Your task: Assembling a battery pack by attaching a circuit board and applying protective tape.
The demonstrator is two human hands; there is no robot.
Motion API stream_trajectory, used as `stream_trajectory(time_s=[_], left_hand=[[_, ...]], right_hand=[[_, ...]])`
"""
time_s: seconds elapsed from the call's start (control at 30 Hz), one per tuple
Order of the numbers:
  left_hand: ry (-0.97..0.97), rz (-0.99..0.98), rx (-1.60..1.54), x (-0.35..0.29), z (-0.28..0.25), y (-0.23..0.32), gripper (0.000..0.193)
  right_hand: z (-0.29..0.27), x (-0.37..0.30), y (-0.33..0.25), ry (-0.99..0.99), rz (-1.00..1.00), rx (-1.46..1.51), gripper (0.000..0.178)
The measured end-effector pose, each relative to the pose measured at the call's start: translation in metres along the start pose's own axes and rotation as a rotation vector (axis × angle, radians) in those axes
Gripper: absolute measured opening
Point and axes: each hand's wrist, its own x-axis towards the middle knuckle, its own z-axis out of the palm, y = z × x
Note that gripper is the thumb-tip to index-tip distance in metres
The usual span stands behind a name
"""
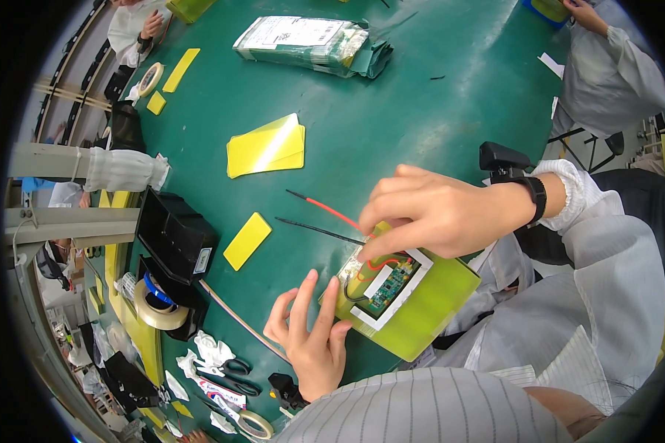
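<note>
A yellow-green block (428,306), which looks like a wrapped battery pack, lies tilted in front of me. On its top sits a small green circuit board (389,289) framed by white strips (406,295). A red wire (332,212) and a black wire (318,228) run out from its far-left end across the table. My right hand (440,210) is over that end, fingers bent and closed close to the wires; what they grip is hidden. My left hand (310,336) has its fingers stretched out, with the fingertips by the block's left edge.
Yellow sheets (266,148) and a single yellow plate (247,241) lie on the green table (199,148). A green wrapped package (310,46) is farther back. Black bins (174,236), tape rolls (155,308) and scissors (233,376) stand left. Other people work across the table.
</note>
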Motion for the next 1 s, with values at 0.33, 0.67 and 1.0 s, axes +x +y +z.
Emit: stream_trajectory(time_s=[0.33,0.67,1.0], left_hand=[[0.0,0.026,0.07,0.0,-0.002,0.0,0.047],[-0.013,0.011,-0.107,0.005,-0.004,-0.001,0.044],[0.429,-0.393,-0.397,-0.004,0.0,-0.009,0.023]], right_hand=[[0.01,0.003,0.005,-0.057,-0.123,-0.127,0.014],[-0.004,-0.001,0.005,0.108,0.087,0.038,0.01],[-0.01,-0.013,0.02,0.116,0.168,0.078,0.018]])
